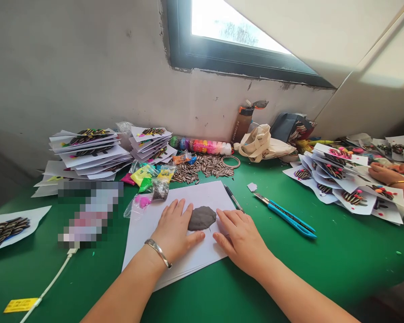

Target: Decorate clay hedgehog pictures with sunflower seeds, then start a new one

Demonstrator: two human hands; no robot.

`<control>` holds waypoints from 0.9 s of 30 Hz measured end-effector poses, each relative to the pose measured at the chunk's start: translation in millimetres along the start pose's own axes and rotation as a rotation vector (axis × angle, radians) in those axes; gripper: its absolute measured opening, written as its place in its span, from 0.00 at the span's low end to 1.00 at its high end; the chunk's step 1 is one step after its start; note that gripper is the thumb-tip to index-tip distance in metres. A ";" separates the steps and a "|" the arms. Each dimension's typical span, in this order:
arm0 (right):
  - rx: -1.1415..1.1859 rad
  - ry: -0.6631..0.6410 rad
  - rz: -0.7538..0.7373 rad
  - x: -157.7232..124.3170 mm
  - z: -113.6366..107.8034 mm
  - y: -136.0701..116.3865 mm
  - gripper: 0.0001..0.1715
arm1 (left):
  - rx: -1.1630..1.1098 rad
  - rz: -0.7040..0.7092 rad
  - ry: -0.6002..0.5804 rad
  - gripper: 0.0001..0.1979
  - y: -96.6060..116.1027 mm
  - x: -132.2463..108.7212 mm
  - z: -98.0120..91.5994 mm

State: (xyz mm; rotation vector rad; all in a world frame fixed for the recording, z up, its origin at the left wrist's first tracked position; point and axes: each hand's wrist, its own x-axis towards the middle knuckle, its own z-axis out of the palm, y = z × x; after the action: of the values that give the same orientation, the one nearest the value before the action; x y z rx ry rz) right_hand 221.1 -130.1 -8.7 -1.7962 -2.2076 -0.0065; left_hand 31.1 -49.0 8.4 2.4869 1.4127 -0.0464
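A flattened grey clay patch [202, 218] lies on a stack of white paper [175, 269] before me. My left hand [175, 229] rests flat with fingers stretched out, touching the patch's left edge with the thumb just below it. On the other side, my right hand [239, 235] lies open on the paper, its fingertips close to the patch's right edge. Neither hand holds anything. A black pen [234, 198] lies at the paper's right edge, just beyond my right fingers. Further right is a blue utility knife [289, 217] with its blade out.
Sunflower seeds [205, 167] are heaped behind the paper, beside bagged coloured clay [143, 176]. Stacks of seed-decorated sheets [90, 154] stand at left and right [343, 179]. A white cable [54, 280] runs along the left. Another person's hand [385, 174] is at far right.
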 end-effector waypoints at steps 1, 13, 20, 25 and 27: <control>-0.006 0.002 -0.005 0.2 0.3 -0.1 0.27 | -0.001 -0.001 -0.001 0.40 0.4 -0.1 -0.5; -0.018 0.002 0.000 4.4 2.7 -3.7 0.27 | 0.015 0.005 0.008 0.39 0.5 -0.4 0.0; 0.016 -0.003 0.038 8.2 1.1 -5.3 0.29 | 0.018 0.008 0.017 0.39 -1.6 -0.4 1.7; 0.047 -0.039 0.060 14.1 -2.7 -2.8 0.25 | 0.008 0.008 0.022 0.40 -2.5 0.8 3.0; 0.077 -0.050 0.069 17.5 -3.9 -0.8 0.27 | 0.004 0.002 0.014 0.40 -2.2 0.9 2.4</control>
State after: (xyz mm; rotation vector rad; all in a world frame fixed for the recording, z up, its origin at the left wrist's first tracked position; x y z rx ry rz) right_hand 218.0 -114.2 -0.8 -1.8487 -2.1471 0.1384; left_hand 30.0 -47.8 5.4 2.4970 1.4170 -0.0313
